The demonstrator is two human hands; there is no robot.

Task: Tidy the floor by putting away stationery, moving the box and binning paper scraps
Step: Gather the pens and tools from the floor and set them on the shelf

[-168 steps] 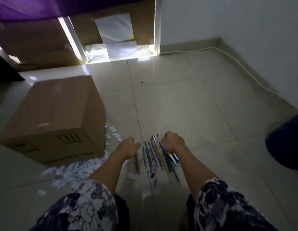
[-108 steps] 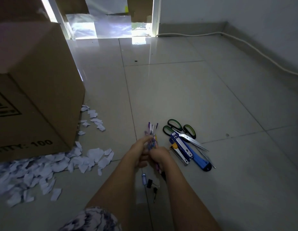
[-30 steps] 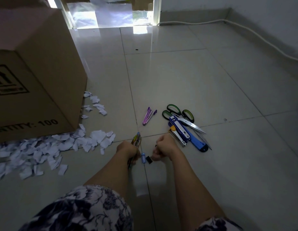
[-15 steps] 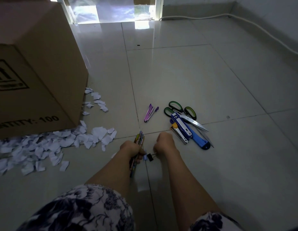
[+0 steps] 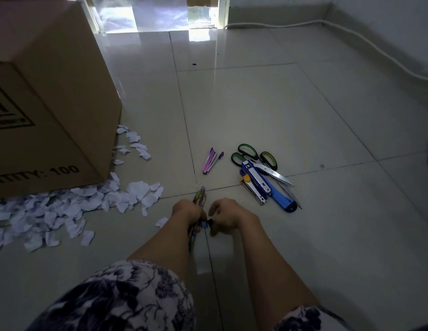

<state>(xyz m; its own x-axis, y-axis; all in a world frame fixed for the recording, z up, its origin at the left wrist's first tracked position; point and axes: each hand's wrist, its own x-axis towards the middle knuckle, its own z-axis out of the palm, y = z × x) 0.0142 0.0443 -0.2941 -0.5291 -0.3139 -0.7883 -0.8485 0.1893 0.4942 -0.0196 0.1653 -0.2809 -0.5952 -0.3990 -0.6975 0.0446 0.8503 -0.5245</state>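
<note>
Since the earlier views, the pens that had lain spread on the floor (image 5: 268,111) had been gathered into a bundle, and both hands had drawn close together low over the tiles. The left hand (image 5: 188,212) was closed in a fist around the bundle of pens (image 5: 200,198), whose tips stuck out beyond the knuckles and whose other ends showed below the wrist. The right hand (image 5: 226,216), just beside it, had its fingers curled and pinched a small black clip (image 5: 211,222) at the fingertips. A small blue clip (image 5: 203,225) sat between the two hands; whether either hand held it could not be told. Beyond the left hand lay a pair of purple pens (image 5: 211,161) on the floor. Beyond and outward of the right hand lay green-handled scissors (image 5: 253,156), a blue stapler (image 5: 256,181) across them, and a blue utility knife (image 5: 283,202). Outward of the left hand, white paper scraps (image 5: 64,206) were scattered on the floor against the foot of a large cardboard box (image 5: 52,96). Patterned sleeves covered both upper arms.
</note>
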